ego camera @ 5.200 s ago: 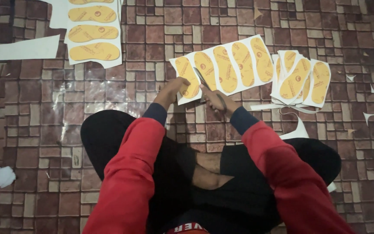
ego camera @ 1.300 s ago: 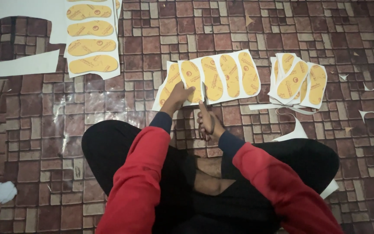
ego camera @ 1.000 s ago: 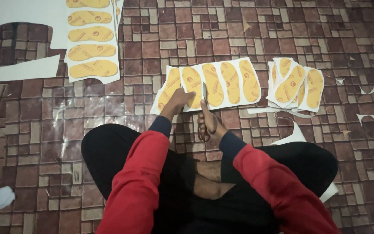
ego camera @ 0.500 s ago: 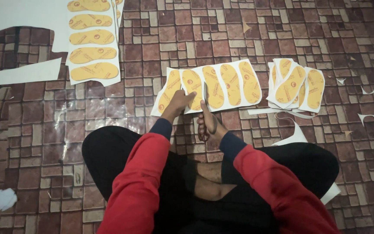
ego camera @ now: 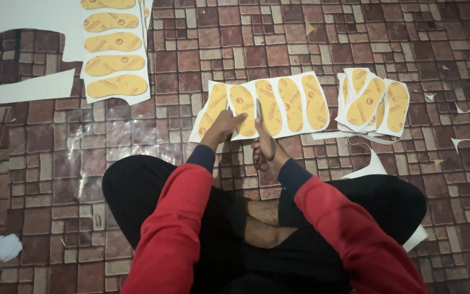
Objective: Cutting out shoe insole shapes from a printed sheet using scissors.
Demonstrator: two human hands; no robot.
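2 hands on insole sheet (ego camera: 278,106), left hand (ego camera: 222,126) pressing, right hand (ego camera: 266,148) gripping scissors (ego camera: 258,136)

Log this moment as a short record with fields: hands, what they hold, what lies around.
left hand: pressing down the white sheet of yellow insole shapes
right hand: holding scissors, blades up into the sheet
right of sheet: pile of cut pieces
upper left: second printed sheet
floor: brick-pattern, paper scraps
lower left: crumpled white wad
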